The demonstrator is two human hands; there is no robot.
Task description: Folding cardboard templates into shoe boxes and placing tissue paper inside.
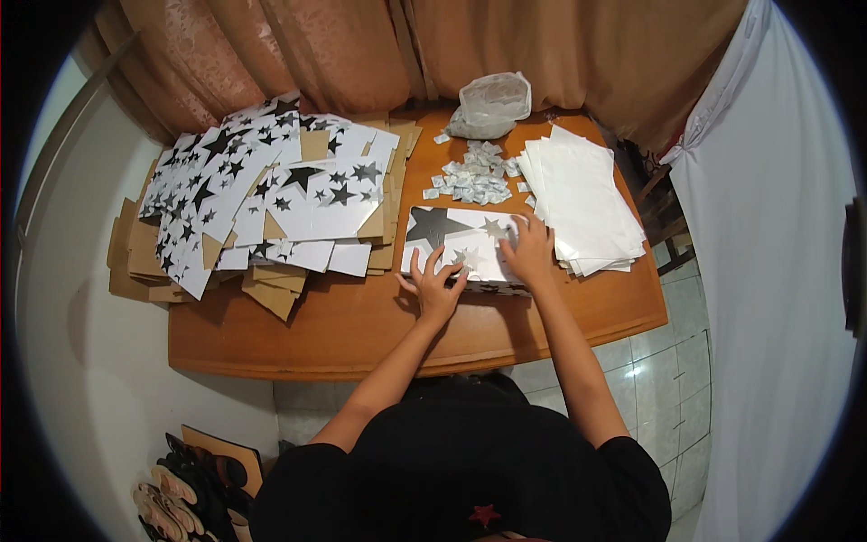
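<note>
A closed, flat cardboard box, white with black and grey stars, lies on the wooden table in front of me. My left hand rests on its near left part, fingers spread over the top and front edge. At the box's right end is my right hand, its fingers apart and bent, touching the top. Neither hand is closed around anything I can see. Just beyond the box lies a heap of small whitish packets. To its right is a stack of white paper sheets.
A big overlapping pile of flat star-printed cardboard pieces covers the table's left side. A clear plastic bag stands at the back by the brown curtain. A white cloth hangs at right. Shoes sit low on the left.
</note>
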